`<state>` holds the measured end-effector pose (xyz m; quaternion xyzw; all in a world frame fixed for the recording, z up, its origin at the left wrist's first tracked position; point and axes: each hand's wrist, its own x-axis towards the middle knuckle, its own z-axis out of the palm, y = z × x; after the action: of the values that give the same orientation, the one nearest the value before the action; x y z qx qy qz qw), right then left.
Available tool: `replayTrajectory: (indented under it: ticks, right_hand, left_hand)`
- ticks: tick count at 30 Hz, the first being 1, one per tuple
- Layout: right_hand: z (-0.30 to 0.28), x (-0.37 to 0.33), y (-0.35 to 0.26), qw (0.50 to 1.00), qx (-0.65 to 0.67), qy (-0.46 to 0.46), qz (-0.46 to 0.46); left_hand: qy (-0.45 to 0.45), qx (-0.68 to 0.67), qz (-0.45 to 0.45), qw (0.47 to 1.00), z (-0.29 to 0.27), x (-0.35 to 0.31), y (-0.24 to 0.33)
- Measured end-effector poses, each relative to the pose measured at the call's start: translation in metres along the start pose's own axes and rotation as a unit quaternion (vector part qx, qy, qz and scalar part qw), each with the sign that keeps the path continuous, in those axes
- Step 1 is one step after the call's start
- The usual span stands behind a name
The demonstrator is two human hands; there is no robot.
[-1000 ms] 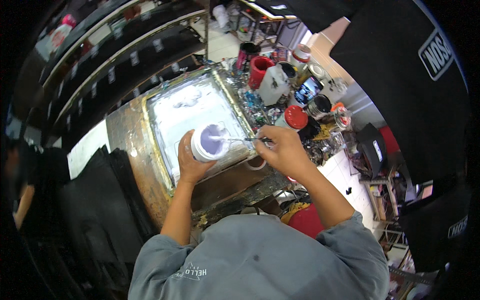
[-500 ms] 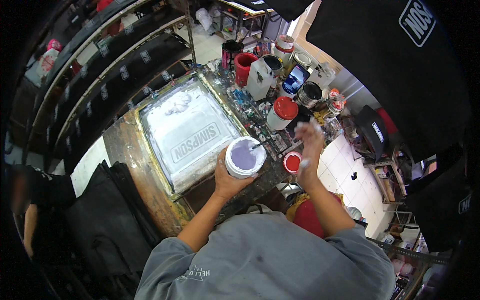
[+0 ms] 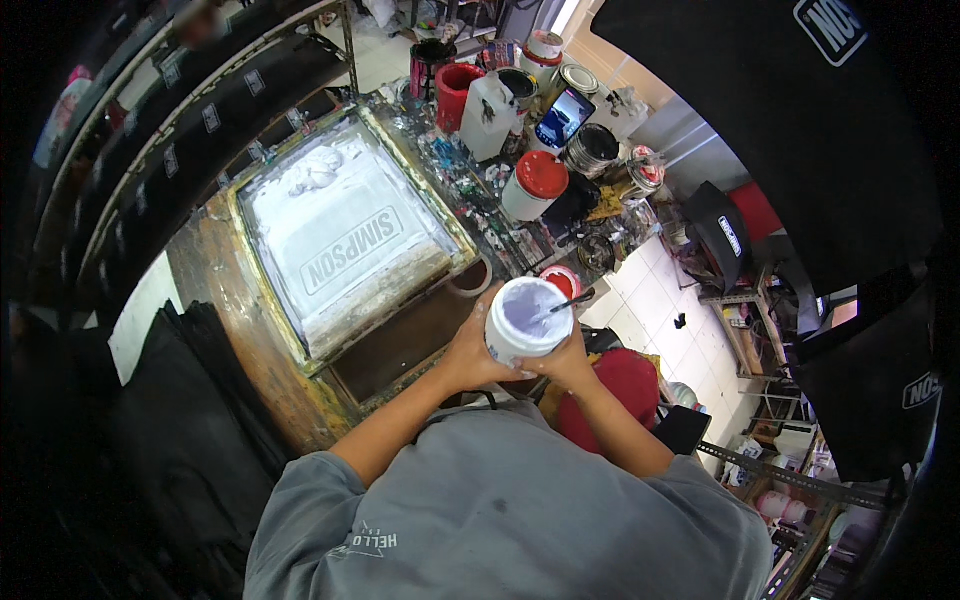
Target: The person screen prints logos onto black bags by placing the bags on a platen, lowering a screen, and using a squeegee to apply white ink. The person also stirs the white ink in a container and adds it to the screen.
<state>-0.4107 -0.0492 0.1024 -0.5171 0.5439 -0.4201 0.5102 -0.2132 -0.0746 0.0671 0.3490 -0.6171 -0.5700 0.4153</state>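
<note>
Two hands, one white tub [image 3: 508,344], just right of frame centre. Left hand [image 3: 468,352] wrapped round its left side; right hand [image 3: 563,363] grips the lower right. Tub open, pale lilac paste inside, one dark-handled stirrer [image 3: 568,304] leaning to the right. One framed screen [image 3: 350,240], left of centre, on counter [image 3: 285,400]; one white mound at its top. Upper middle: one red-lidded tub [image 3: 540,178], one translucent jug [image 3: 488,118], one phone [image 3: 565,117], screen lit.

Smooth plastic tub [image 3: 512,344], matt cloth shirt [image 3: 510,490]
</note>
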Motion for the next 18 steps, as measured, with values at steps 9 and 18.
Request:
replayTrajectory:
  ticks: [9, 18]
  right_hand:
    - [-0.039, 0.115, 0.07, 0.956, -0.014, 0.293, -0.025]
    - [-0.027, 0.162, 0.134, 0.907, -0.153, 0.391, -0.031]
  left_hand:
    - [-0.104, 0.024, -0.206, 0.973, -0.043, -0.073, -0.003]
    - [0.119, -0.049, -0.368, 0.921, -0.078, -0.219, -0.047]
